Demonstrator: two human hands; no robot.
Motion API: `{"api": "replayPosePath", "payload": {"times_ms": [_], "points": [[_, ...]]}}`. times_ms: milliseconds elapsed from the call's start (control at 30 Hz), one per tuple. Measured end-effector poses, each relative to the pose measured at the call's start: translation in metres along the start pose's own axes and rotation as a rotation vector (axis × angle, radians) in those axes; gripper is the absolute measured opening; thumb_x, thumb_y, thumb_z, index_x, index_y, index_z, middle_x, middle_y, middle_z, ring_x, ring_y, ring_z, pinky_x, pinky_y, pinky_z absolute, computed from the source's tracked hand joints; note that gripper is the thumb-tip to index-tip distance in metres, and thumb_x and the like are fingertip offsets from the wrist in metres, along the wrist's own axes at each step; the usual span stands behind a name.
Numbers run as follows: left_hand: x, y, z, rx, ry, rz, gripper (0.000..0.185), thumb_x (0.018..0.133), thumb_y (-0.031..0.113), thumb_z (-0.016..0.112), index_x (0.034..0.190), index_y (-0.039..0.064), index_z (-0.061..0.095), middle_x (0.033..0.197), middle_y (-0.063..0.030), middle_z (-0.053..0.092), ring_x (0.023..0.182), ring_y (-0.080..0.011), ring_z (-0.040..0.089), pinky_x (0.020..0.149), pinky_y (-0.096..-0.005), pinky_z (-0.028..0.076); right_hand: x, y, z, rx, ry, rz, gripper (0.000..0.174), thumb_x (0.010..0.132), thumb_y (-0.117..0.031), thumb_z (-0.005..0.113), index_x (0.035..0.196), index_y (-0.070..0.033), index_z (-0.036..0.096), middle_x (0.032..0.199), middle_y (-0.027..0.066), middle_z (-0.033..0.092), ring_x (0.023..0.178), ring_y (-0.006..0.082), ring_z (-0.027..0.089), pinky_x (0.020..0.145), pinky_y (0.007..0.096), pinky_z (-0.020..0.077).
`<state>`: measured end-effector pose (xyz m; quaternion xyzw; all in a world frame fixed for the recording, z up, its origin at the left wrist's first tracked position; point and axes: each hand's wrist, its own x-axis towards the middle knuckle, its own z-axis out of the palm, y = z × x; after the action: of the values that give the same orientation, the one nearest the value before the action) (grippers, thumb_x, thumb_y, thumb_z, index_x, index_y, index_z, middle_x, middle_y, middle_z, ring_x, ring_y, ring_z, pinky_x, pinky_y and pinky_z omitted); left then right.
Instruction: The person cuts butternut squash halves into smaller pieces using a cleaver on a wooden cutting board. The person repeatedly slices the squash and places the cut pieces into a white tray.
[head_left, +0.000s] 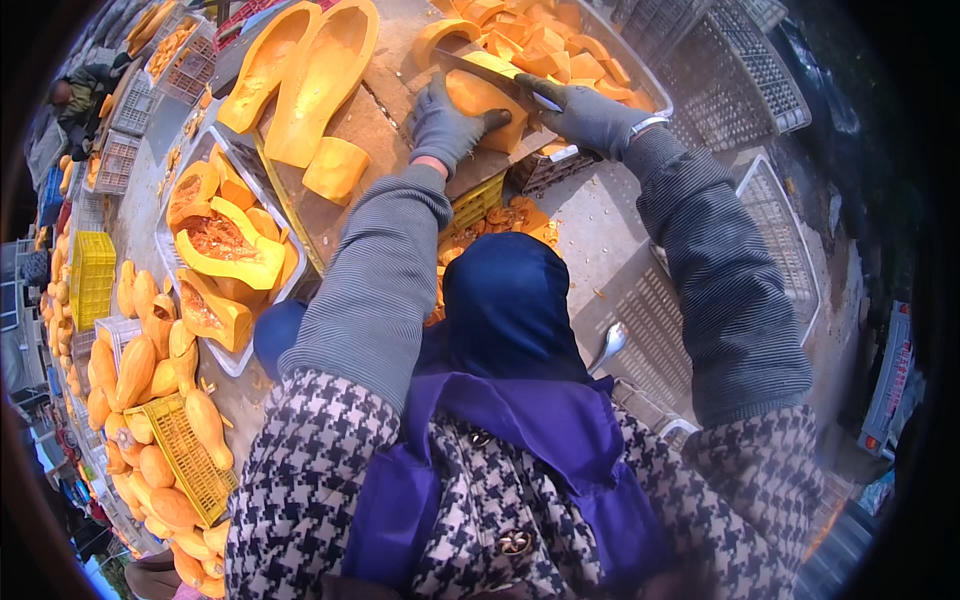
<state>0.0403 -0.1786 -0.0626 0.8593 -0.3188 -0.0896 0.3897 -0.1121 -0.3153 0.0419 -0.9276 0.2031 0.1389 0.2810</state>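
Note:
My left hand (450, 124), in a grey glove, presses on a hollowed pumpkin piece (480, 94) lying on a wooden board (379, 161). A knife (480, 66) is in my right hand (589, 112), also gloved, its blade across the far side of the piece. Just beyond the blade are a curved pumpkin slice (437, 37) and a paler slice. On the board to the left lie two long scooped-out pumpkin halves (324, 82) and a short pumpkin block (336, 169). Cut pumpkin chunks (536, 45) fill a container behind the knife.
A white crate (225, 358) of pumpkin halves with seeds stands left of the board. Whole peeled pumpkins (161, 480) surround a yellow crate (187, 446). Empty plastic crates (750, 67) stand at upper right. A metal spoon (613, 341) lies near my knee. Another person (82, 97) sits at far left.

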Motion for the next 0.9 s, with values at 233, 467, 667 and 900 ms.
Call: {"api": "replayPosePath", "payload": {"times_ms": [233, 467, 667, 900], "points": [[-0.003, -0.02, 0.001, 0.104, 0.091, 0.171, 0.1, 0.065, 0.049, 0.085, 0.139, 0.001, 0.038, 0.143, -0.022, 0.036, 0.135, -0.0358, 0.034, 0.111, -0.0442, 0.031, -0.015, 0.051, 0.077, 0.195, 0.257, -0.167, 0.063, 0.096, -0.025, 0.049, 0.153, -0.028, 0.022, 0.113, 0.0318, 0.061, 0.105, 0.0431, 0.062, 0.093, 0.0467, 0.0491], [-0.035, -0.026, -0.011, 0.476, -0.042, 0.332, 0.13, 0.053, 0.06, 0.085, 0.15, 0.005, 0.019, 0.148, -0.0328, 0.022, 0.136, -0.0504, 0.025, 0.111, -0.0565, 0.025, -0.025, 0.046, 0.044, 0.422, 0.14, -0.052, 0.063, 0.092, -0.017, 0.053, 0.151, -0.021, 0.031, 0.131, 0.0261, 0.055, 0.117, 0.04, 0.058, 0.1, 0.042, 0.0451], [0.064, 0.013, 0.048, -0.011, 0.021, 0.354, 0.09, 0.073, 0.029, 0.078, 0.145, 0.006, 0.03, 0.149, -0.0254, 0.026, 0.134, -0.043, 0.035, 0.11, -0.0453, 0.035, -0.013, 0.077, 0.027, 0.49, 0.679, -0.017, 0.062, 0.093, -0.012, 0.056, 0.151, -0.021, 0.034, 0.122, 0.0183, 0.063, 0.106, 0.0292, 0.064, 0.091, 0.0362, 0.049], [0.134, -0.005, -0.003, 0.381, 0.26, 0.383, 0.061, 0.081, 0.011, 0.065, 0.137, 0.005, 0.042, 0.133, -0.0257, 0.048, 0.118, -0.0392, 0.055, 0.096, -0.0427, 0.047, -0.039, 0.073, 0.077, 1.235, 0.861, 0.108, 0.06, 0.096, -0.006, 0.05, 0.152, -0.014, 0.03, 0.074, -0.0002, 0.05, 0.048, 0.0043, 0.043, 0.042, 0.0215, 0.0389]]}}
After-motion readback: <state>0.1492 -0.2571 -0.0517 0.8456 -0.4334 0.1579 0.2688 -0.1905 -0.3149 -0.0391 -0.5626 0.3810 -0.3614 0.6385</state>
